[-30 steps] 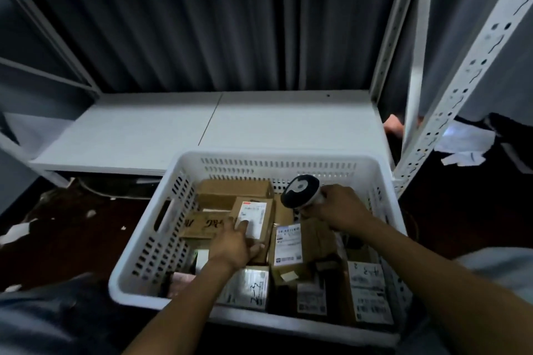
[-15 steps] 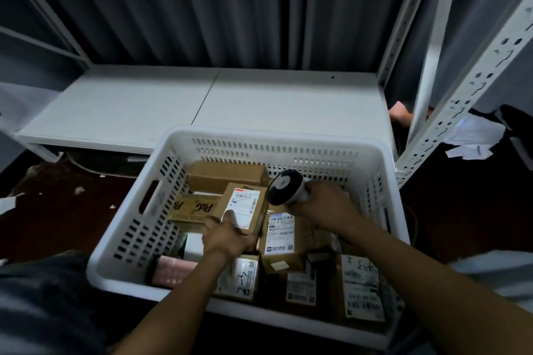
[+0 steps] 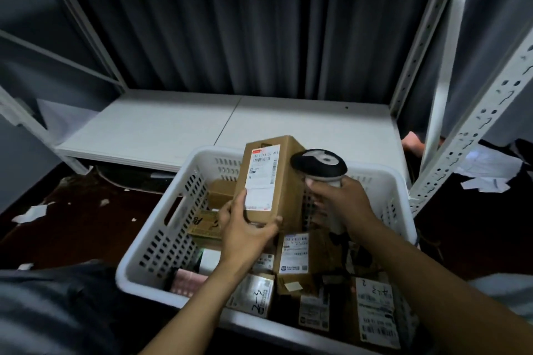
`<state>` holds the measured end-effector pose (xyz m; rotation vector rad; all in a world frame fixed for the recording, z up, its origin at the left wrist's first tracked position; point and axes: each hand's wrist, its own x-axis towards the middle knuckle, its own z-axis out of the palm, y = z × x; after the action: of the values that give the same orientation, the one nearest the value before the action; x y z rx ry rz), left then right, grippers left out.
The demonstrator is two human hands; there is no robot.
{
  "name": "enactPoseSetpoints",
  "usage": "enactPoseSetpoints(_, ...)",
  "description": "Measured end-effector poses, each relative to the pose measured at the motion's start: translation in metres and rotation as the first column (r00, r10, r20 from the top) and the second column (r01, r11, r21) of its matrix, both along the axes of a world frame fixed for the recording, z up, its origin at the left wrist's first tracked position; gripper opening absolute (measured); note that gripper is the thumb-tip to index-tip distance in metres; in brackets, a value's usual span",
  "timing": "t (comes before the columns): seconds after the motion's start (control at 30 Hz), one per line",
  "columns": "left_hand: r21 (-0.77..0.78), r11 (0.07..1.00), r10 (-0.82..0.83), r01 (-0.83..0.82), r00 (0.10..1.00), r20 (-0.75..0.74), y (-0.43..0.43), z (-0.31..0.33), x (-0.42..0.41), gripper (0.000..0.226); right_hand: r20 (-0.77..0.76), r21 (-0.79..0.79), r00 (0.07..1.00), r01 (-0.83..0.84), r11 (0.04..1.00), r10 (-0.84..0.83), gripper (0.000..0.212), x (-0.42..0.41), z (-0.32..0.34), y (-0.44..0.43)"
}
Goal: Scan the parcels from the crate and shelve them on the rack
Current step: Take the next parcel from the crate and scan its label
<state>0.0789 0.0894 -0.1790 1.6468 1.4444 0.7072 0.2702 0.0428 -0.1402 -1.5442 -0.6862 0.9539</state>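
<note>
A box (image 3: 284,181), gripped by the left hand (image 3: 245,236), has been raised beside the scanner (image 3: 318,166) gripped by the right hand (image 3: 343,202), presumably for scanning.

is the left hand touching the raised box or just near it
Touching. The head view shows the left hand gripping the raised box at its lower end, thumb on its front face.

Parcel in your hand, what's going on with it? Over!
Left hand grips parcel upright above crate, label facing camera. Right hand grips scanner beside it. More parcels in crate below; rack shelf beyond.
</note>
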Motion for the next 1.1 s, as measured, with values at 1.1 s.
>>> enactPoseSetpoints(1.1,-0.133,0.991,0.054,0.006,0.895,0.444,0.031,0.016,-0.041,0.088,0.032,-0.045,0.969,-0.245,0.969,0.246,0.024,0.006,0.022,-0.009)
